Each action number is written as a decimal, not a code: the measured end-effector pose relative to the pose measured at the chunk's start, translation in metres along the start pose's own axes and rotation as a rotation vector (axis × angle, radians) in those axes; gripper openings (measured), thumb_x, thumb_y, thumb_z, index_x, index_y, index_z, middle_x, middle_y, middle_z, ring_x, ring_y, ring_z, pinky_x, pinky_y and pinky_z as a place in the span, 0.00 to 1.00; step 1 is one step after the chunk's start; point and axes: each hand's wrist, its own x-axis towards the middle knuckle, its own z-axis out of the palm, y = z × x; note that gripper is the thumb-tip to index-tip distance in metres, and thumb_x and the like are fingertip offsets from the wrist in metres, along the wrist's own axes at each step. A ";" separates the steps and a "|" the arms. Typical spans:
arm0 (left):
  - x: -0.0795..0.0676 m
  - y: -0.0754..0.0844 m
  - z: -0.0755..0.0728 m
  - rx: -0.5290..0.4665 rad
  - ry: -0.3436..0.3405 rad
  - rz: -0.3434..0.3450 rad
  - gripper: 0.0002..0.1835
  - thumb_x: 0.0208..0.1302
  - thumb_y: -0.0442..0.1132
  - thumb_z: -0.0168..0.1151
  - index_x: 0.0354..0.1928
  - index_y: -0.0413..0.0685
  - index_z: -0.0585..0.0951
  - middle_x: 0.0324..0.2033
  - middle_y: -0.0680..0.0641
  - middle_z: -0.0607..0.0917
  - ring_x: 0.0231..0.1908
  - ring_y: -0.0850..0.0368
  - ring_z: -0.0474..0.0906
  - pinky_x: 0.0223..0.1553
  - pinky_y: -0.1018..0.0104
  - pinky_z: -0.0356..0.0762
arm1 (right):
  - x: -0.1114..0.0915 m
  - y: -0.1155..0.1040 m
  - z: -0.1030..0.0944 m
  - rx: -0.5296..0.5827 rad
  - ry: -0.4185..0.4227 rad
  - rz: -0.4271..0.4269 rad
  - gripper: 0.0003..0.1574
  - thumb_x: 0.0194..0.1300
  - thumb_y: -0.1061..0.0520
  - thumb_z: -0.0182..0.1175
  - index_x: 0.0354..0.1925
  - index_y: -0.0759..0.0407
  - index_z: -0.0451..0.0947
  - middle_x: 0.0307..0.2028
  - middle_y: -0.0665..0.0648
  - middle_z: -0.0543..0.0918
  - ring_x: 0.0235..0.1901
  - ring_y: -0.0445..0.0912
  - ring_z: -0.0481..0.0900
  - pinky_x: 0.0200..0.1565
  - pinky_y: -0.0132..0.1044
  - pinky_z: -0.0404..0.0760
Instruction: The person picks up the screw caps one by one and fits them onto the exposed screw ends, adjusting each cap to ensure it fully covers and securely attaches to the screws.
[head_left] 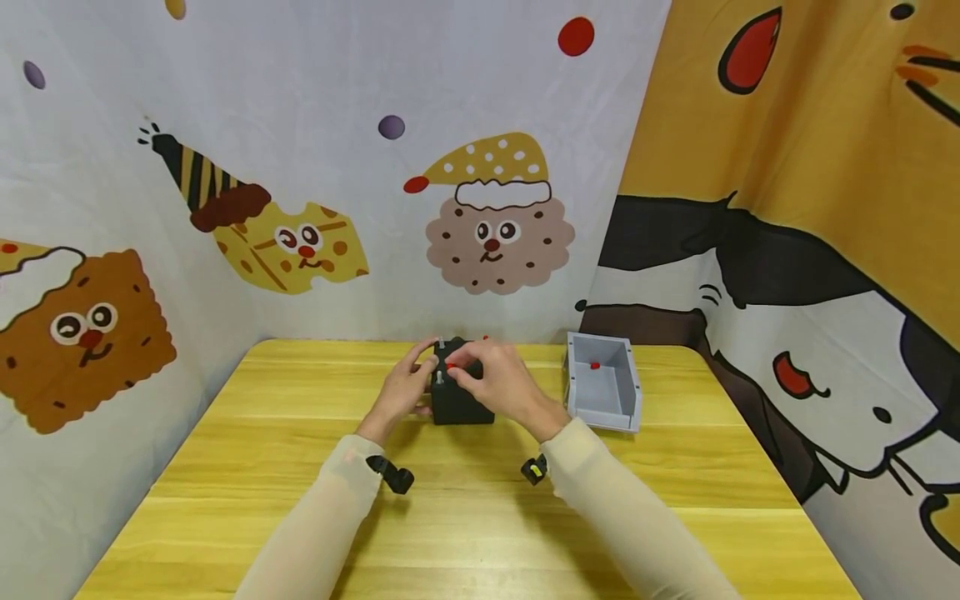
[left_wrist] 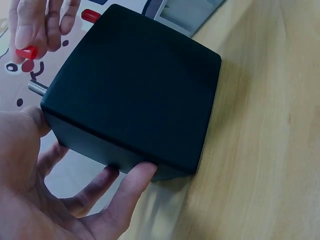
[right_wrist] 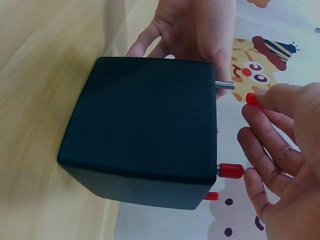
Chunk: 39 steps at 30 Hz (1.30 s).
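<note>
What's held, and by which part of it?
The right hand pinches a red cap by one end; the left hand touches the side of the black block.

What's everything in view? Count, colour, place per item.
Block: 1, black, on the table
Bolts: 2 bare ones visible, silver, upright on the block
Caps: 4 visible, red; 1 in right hand, 2 on the block, 1 in the bin
Bin: 1, grey, right of the block
Table: 1, yellow wood, under block and bin
Cloth: count unclear, white and yellow with cartoons, behind and beside the table
Wrist cameras: 2, black, one per wrist
Sleeves: 2, cream, on both arms
Left hand: 1, bare, holding block's left side
Right hand: 1, bare, pinching a cap
</note>
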 end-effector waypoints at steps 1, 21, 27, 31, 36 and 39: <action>0.000 0.000 0.000 -0.002 -0.001 -0.001 0.28 0.93 0.61 0.54 0.89 0.82 0.70 0.77 0.35 0.82 0.53 0.43 0.90 0.38 0.48 0.97 | 0.000 0.000 0.001 -0.002 -0.003 0.004 0.10 0.80 0.56 0.78 0.56 0.56 0.95 0.49 0.54 0.98 0.49 0.50 0.96 0.54 0.48 0.96; -0.001 -0.002 -0.002 -0.052 -0.027 -0.025 0.28 0.94 0.59 0.54 0.89 0.83 0.70 0.79 0.36 0.81 0.57 0.41 0.92 0.37 0.49 0.97 | 0.005 -0.003 0.016 -0.030 -0.013 0.027 0.13 0.81 0.56 0.76 0.59 0.56 0.96 0.50 0.54 0.98 0.47 0.48 0.96 0.50 0.45 0.95; -0.001 -0.001 -0.003 -0.058 -0.034 -0.024 0.28 0.94 0.60 0.53 0.89 0.84 0.70 0.78 0.37 0.82 0.58 0.41 0.92 0.37 0.49 0.97 | 0.006 -0.004 0.017 -0.037 -0.016 0.021 0.13 0.81 0.56 0.76 0.59 0.56 0.96 0.50 0.55 0.98 0.47 0.49 0.96 0.50 0.46 0.96; 0.000 -0.001 -0.003 -0.056 -0.037 -0.025 0.28 0.94 0.60 0.53 0.89 0.85 0.70 0.78 0.38 0.82 0.59 0.38 0.91 0.36 0.51 0.96 | 0.006 -0.005 0.018 -0.053 -0.026 0.028 0.13 0.81 0.56 0.76 0.60 0.56 0.96 0.50 0.55 0.98 0.48 0.50 0.96 0.51 0.46 0.96; 0.000 -0.002 -0.002 -0.055 -0.037 -0.025 0.28 0.94 0.59 0.54 0.89 0.84 0.69 0.78 0.37 0.81 0.61 0.36 0.91 0.35 0.53 0.96 | 0.005 -0.005 0.020 -0.057 -0.044 0.052 0.13 0.81 0.56 0.76 0.59 0.55 0.96 0.49 0.55 0.97 0.48 0.50 0.95 0.52 0.47 0.96; 0.001 -0.002 -0.002 -0.060 -0.037 -0.025 0.28 0.94 0.60 0.54 0.89 0.85 0.69 0.76 0.37 0.82 0.63 0.33 0.90 0.35 0.54 0.96 | 0.004 -0.005 0.021 -0.051 -0.048 0.055 0.13 0.81 0.56 0.76 0.59 0.56 0.96 0.49 0.55 0.96 0.47 0.49 0.95 0.51 0.46 0.96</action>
